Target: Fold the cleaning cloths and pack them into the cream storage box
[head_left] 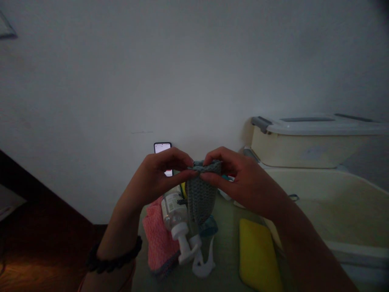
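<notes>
A grey-green textured cloth [203, 194] hangs from the fingers of both hands, its top edge gathered. My left hand [165, 170] pinches its upper left edge between thumb and fingers, and my right hand [226, 168] pinches it a little to the right. Below and behind the cloth lies a clear pump bottle [174, 211] with a white pump head, on its side. Beside it a folded pink cloth [159, 239] is partly covered by the bottle. A white spray trigger head [203, 263] with a teal part shows under the cloth's lower end.
A yellow sponge-like pad [258, 255] lies on the green surface [226, 247] below my right arm. To the right stands a cream bin [322, 202] with a lidded cream box [304, 146] behind it. A lit phone [162, 147] leans near the wall [182, 73].
</notes>
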`<state>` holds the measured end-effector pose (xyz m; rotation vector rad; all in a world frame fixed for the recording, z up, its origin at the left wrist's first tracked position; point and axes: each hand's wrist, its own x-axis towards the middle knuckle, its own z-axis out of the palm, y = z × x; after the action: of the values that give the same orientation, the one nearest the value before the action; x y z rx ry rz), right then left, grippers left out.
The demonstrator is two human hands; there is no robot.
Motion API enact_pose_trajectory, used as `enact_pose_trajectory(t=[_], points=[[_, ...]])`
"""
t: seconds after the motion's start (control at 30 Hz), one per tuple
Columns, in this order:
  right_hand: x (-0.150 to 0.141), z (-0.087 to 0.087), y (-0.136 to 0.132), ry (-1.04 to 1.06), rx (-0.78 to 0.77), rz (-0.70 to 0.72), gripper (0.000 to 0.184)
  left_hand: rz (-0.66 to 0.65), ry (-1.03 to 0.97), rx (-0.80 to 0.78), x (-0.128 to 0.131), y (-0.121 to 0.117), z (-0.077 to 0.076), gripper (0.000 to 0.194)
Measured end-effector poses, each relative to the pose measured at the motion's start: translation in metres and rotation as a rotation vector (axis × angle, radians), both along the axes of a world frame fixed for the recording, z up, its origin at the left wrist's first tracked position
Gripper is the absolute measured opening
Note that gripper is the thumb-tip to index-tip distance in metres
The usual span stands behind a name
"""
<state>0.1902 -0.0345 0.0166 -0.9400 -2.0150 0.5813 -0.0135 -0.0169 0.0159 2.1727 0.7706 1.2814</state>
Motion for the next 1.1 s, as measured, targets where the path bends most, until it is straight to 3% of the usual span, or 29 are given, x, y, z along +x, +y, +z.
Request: enact_pose_trajectory(t=[0.2,0.63,0.83,1.0,1.1], points=[[0.000,0.001,0.000,-0.025,0.007,-0.095,0.012,0.024,0.006,0.010,0.002,-0.002,0.001,0.017],[-0.004,-0.001,-0.002,-0.027,0.024,-0.117,0.011,0.073,-0.014,-0.031,0.007,-0.003,-0.001,0.014],[0.000,-0.004,0.003,0.034,-0.027,-0.058,0.012,-0.053,-0.107,-0.176,0.008,-0.002,-0.001,0.024],[0.002,-0.010,0.015,0.210,-0.054,-0.071,0.016,-0.238,0.064,-0.391,0.005,-0.002,-0.003,0.036],[0.000,-0.011,0.017,0.271,-0.041,-0.146,0.018,-0.220,0.125,-0.386,0.005,-0.003,-0.004,0.043]])
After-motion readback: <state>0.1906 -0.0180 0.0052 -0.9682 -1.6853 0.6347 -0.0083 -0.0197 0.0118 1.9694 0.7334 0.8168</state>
